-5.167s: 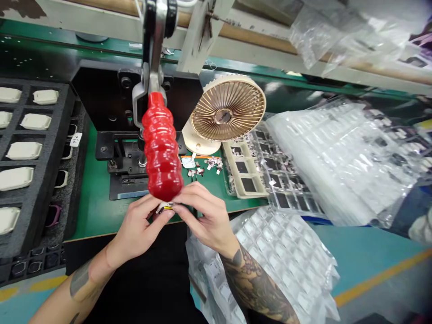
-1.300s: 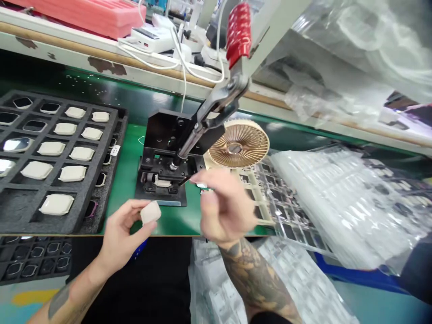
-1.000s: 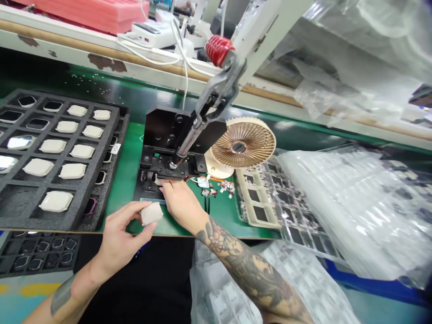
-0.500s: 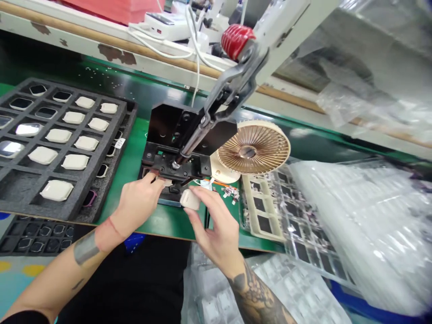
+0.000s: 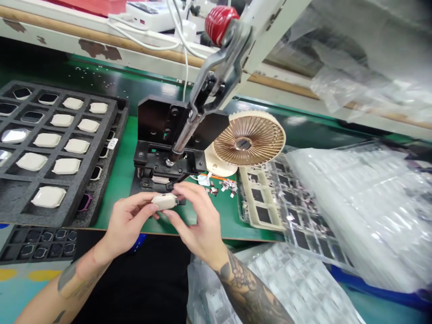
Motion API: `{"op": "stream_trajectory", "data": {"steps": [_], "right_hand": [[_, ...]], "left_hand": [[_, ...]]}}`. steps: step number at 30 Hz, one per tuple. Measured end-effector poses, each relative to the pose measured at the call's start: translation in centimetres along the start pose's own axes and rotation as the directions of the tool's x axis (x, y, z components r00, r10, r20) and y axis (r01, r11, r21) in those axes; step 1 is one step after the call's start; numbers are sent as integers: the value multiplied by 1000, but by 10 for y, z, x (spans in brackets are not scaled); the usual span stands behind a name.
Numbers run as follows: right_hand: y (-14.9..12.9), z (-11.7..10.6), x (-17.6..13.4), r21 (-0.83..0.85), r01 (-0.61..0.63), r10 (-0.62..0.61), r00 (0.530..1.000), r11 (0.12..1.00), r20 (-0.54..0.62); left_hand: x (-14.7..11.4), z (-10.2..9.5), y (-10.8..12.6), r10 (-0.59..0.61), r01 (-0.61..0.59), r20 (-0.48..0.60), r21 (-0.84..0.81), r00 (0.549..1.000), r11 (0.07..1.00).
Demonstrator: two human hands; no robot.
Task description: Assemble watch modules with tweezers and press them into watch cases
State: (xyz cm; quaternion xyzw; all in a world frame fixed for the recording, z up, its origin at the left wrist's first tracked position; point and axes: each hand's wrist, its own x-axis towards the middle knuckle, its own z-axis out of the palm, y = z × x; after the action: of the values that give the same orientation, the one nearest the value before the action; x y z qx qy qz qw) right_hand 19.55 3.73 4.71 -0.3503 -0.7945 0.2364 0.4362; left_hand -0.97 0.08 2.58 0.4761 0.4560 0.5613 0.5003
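My left hand (image 5: 130, 220) pinches the left end of a cream smartwatch case (image 5: 164, 201), held on edge just in front of the black hand press (image 5: 168, 162). At its other end, the thumb and fingers of my right hand (image 5: 200, 220) close around the case. A small dark slot shows on the case's upper side. Inside the press, below its plate, sits another cream piece (image 5: 160, 180), partly hidden by the frame. The press's lever with a red ball handle (image 5: 221, 24) stands raised above.
To the left, a grey foam tray (image 5: 67, 189) holds several cream cases and dark-screened pieces, stacked on another tray. Behind my right hand are a round fan (image 5: 248, 139) and small loose parts (image 5: 228, 185). Parts trays (image 5: 263, 198) and plastic-wrapped trays (image 5: 351, 216) lie right.
My left hand has left the press and come toward me, onto the cream case. My right hand has brought the case leftward. The view has shifted slightly.
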Motion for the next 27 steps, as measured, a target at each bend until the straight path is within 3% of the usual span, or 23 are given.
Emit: {"op": "stream_trajectory", "data": {"steps": [3, 9, 15, 21, 24, 27], "right_hand": [[-4, 14, -1, 70, -108, 110, 994, 992, -23], [-13, 40, -6, 14, -78, 79, 993, 997, -88], [-17, 45, 1, 102, -85, 91, 994, 991, -54], [-17, 50, 4, 151, -121, 131, 990, 981, -61], [-17, 54, 2, 55, -105, 108, 992, 993, -64], [-16, 53, -1, -54, -62, 62, 998, 997, -4]], "left_hand": [[-6, -6, -6, 55, -53, -63, 36, 996, 998], [-22, -22, -20, 249, -217, -74, 295, 966, 931], [-21, -26, -32, 361, -328, -84, 270, 929, 905], [-15, -27, -23, 185, -178, -113, 63, 976, 982], [-13, -30, -21, 124, -127, -108, -24, 986, 992], [-13, -35, -24, 128, -127, -26, 21, 991, 992]]}}
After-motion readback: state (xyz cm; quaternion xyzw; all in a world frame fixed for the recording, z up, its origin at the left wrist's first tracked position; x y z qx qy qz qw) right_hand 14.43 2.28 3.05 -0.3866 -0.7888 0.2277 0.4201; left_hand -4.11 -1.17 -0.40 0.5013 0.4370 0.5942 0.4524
